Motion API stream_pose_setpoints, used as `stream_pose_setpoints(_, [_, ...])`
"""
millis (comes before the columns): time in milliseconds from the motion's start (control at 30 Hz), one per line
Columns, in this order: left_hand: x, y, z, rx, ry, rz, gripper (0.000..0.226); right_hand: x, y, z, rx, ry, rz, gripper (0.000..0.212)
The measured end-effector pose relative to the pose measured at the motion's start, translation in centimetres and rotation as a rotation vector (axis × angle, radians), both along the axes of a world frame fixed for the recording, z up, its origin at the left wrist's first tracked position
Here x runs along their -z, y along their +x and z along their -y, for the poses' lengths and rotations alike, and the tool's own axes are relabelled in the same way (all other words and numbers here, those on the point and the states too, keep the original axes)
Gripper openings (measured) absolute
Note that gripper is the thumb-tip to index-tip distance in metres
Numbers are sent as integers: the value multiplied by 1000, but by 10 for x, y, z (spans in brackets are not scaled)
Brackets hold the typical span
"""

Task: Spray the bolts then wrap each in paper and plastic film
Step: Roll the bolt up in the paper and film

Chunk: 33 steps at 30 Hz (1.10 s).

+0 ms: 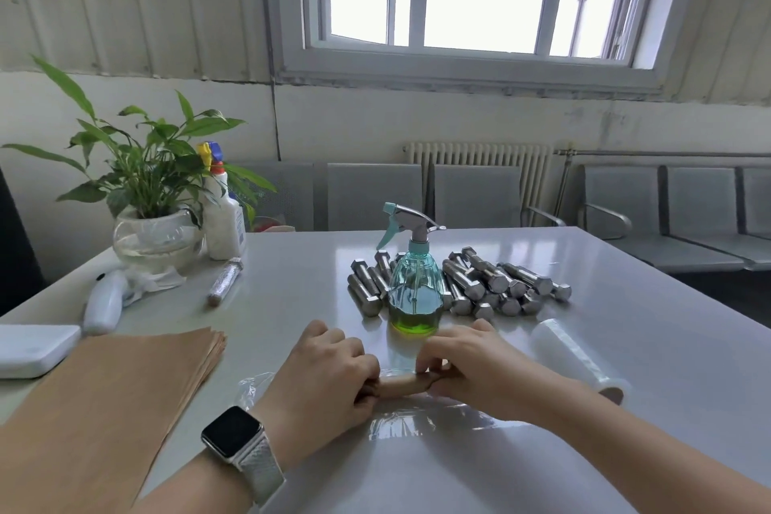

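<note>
Head view. My left hand (329, 369) and my right hand (467, 363) both grasp one paper-wrapped bolt (402, 384), which lies crosswise on the table (605, 346) close in front of me. The left fingers curl over its left end; the right fingers pinch its right end. A sheet of clear plastic film (417, 419) lies flat on the table beneath the bolt and reaches toward me. A watch (233, 432) sits on my left wrist.

Just beyond my hands stands the spray bottle (415, 288), upright, with green liquid in its base. The pile of bare bolts (492, 284) lies behind and to either side of it. The roll of plastic film (580, 359) lies on its side to the right of my right hand. The stack of brown paper (108, 401) lies at near left. One film-wrapped bolt (225, 282) lies apart at far left, near a potted plant (154, 196) and a white bottle (223, 217).
</note>
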<state>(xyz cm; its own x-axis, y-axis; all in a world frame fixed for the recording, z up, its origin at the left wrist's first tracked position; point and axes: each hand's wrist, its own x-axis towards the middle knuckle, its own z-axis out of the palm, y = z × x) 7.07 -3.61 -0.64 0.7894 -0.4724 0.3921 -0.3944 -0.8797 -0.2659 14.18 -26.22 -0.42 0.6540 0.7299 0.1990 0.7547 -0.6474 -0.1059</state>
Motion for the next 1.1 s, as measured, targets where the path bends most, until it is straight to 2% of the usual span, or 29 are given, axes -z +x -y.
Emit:
stream_pose_setpoints(133, [2,-1,1,9,-31,-45,20,16,-6,4,32,91,17,17])
stream_pose_setpoints(200, [-3,-4,-4,3,-206,-112,26,22,-8,4,64,162,9,16])
stream_pose_setpoints(267, [-8,-6,-16,9,-457,-164,14,26,-9,4,87,202,-7,15])
stream_pose_setpoints(333, [-12,-7,-30,-13,-574,-114,4,30,-9,5,88,219,-11,14])
stream_pose_setpoints(500, [1,-7,-40,-115,-400,-202,12,33,-8,6,87,264,-26,12])
stream_pose_setpoints(667, [14,-1,-43,-108,-386,-238,16,33,-8,5,83,283,-44,12])
stream_pose_setpoints(800, [17,-7,-48,-69,-505,-308,45,32,-9,5,82,296,-54,12])
stream_pose_setpoints(867, [16,-9,-50,-43,-522,-339,38,31,-9,4,82,297,-55,12])
stream_pose_setpoints(967, [13,-7,-48,-25,-658,-384,7,30,-10,4,84,307,-58,12])
stream_pose_setpoints(1100, [12,-6,-47,-117,-880,-537,18,29,-11,4,88,309,-65,13])
